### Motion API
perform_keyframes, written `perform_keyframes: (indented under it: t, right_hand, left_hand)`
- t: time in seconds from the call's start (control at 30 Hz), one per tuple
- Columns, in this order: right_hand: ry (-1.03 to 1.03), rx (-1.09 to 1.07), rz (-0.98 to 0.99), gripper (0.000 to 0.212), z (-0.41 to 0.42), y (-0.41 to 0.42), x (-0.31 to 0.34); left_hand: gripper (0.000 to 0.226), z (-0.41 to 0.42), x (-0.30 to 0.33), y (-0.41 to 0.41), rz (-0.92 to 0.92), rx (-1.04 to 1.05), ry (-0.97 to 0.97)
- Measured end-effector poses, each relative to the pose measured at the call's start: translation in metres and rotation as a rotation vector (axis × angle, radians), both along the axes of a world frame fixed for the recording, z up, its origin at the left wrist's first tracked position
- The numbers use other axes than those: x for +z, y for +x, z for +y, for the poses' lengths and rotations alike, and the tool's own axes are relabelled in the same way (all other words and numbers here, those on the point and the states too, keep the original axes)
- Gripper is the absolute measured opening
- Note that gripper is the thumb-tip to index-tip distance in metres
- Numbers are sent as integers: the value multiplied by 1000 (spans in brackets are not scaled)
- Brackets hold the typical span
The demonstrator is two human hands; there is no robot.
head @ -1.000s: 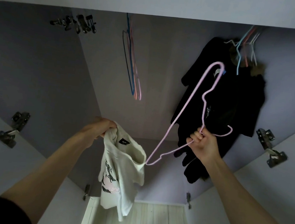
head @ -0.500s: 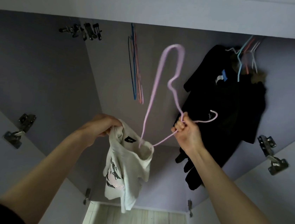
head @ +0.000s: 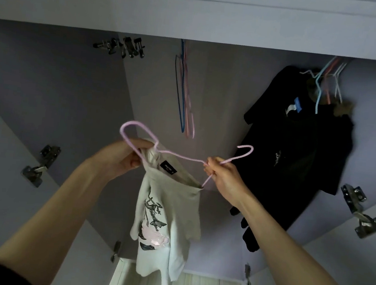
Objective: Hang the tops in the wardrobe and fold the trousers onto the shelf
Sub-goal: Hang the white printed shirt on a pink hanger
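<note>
My right hand [head: 223, 181] is closed around the neck of the pink hanger [head: 180, 156], just below its hook, which curls up to the right. My left hand [head: 122, 158] pinches the collar of the white T-shirt [head: 166, 222] together with the hanger's looped left end, which sticks up above my fingers. The hanger runs nearly level between my hands, and its right arm dips inside the shirt's neck opening. The shirt hangs down in front of the open wardrobe [head: 223, 87], printed side toward me. Deeper inside, a few bare hangers [head: 184, 95] dangle up in the middle, and dark clothes [head: 298, 155] hang on the right. Metal hinges [head: 39, 165] show on the door edges at both sides.
</note>
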State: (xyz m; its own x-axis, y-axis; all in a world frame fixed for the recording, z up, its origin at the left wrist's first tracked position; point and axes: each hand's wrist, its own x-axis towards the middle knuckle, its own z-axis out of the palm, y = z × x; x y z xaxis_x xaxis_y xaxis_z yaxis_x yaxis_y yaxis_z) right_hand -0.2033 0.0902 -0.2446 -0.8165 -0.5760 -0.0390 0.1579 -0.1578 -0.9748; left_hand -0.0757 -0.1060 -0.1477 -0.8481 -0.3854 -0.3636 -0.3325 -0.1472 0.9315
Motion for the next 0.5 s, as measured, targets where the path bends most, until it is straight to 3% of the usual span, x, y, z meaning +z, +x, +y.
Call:
perform_keyframes:
  t: [0.1, 0.17, 0.27, 0.4, 0.5]
  right_hand:
    - [-293, -24, -328, 30, -7, 8, -4]
    - [-340, -18, -361, 27, -11, 13, -8]
    - [-307, -42, -375, 43, -14, 22, -17]
    - [-129, -54, -267, 34, -7, 27, -32]
    - [124, -114, 12, 41, 3, 12, -25]
  left_hand:
    - [11, 1, 10, -2, -29, -5, 26]
    - [17, 3, 13, 0, -39, -29, -15]
    - [28, 4, 19, 5, 16, -64, -65]
    - [17, -5, 34, 10, 92, -83, -180]
    - [12, -19, 30, 9, 18, 50, -314]
